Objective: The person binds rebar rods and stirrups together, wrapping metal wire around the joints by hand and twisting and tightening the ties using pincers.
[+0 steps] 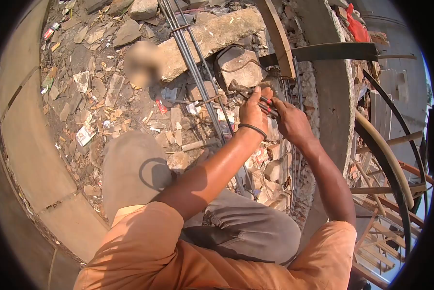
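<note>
A pair of pincers (239,88) with a dark, rusty-looking head and black-and-red handles lies between my two hands, just right of a bundle of steel reinforcing bars. My left hand (252,114), with a dark band at the wrist, has its fingers closed around the pincers behind the head. Gripping the handle end is my right hand (291,120); its fingertips are partly hidden. The bars (196,72) run lengthwise and carry thin tie rings. Whether the jaws hold any wire is too small to tell.
A long concrete block (214,36) and a squarish block (241,68) lie beyond my hands. Broken brick and rubble cover the ground. A concrete beam (330,96) stands at right, with a dark strip (335,51) jutting across it. A paved ledge (31,130) borders the left.
</note>
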Demonstrator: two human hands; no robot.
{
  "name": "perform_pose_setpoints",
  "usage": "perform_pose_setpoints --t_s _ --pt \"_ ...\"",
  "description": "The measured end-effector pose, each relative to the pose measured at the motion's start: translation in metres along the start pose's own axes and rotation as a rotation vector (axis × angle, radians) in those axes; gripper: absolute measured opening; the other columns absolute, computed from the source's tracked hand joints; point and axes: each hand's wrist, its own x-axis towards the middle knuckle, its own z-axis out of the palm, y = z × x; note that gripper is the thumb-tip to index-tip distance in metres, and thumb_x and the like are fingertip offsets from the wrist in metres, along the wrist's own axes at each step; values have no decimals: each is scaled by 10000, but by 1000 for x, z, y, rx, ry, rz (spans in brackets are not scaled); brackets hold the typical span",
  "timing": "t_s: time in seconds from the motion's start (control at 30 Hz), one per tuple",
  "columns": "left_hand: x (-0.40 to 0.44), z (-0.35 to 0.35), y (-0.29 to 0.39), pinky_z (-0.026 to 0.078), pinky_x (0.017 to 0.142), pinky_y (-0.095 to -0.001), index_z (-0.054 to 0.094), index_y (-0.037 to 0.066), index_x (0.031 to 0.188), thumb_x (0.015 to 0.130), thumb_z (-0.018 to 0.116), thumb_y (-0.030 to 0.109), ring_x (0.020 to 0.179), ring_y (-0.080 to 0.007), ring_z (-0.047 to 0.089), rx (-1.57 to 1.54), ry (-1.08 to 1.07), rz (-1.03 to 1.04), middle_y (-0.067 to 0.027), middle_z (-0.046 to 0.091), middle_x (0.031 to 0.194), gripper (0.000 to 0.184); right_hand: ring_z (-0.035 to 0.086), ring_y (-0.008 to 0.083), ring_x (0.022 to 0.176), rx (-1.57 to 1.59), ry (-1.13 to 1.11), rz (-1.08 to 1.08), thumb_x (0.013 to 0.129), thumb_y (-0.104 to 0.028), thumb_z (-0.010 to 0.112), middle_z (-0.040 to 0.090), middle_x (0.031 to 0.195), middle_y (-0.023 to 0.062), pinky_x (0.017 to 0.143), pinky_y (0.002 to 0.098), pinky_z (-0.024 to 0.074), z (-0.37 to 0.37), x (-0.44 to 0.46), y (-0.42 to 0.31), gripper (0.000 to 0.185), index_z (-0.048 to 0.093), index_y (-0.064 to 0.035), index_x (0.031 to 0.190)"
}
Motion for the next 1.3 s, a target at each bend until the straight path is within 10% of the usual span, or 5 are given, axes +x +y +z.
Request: perform_pose_setpoints --t_s 0.13,0.33,0.73,0.97,1.3 --pt "-13 -7 6 401 917 -362 529 100 1087 893 643 403 1017 -194 574 174 -72 -5 -54 628 1059 378 599 413 1009 354 20 -30 872 -62 539 638 1076 221 848 461 476 3 1 17 354 560 -34 1224" --pt "-21 -16 47 324 1090 -485 384 -85 1264 882 517 634 1230 -324 459 138 -91 -232 -225 456 1306 824 492 145 715 1001 23 221 851 -1 528 547 781 55 677 312 445 78 -45 19 287 558 -25 1135" --pt "-39 14 99 512 807 -320 573 -22 1132 1013 469 280 906 -217 655 1263 -212 195 -136 658 1003 341 625 158 847 1795 70 524 923 -199 599 673 988 86 814 316 482 142 -173 -74 333 593 -2 1191" --pt "-47 31 178 434 589 -284 560 35 856 985 494 417 594 -110 446 1244 -194 394 1 438 663 409 556 115 764 1816 673 1126 957 -250 537 566 848 37 694 274 461 214 -298 -196 409 514 -4 1283" --pt "-90 -8 126 468 695 -307 613 -37 959 1003 434 299 678 -150 519 1717 -669 -318 -47 521 720 383 531 365 1069 755 48 1731 862 -233 630 522 1139 233 883 413 433 327 -338 -287 476 474 0 1247"
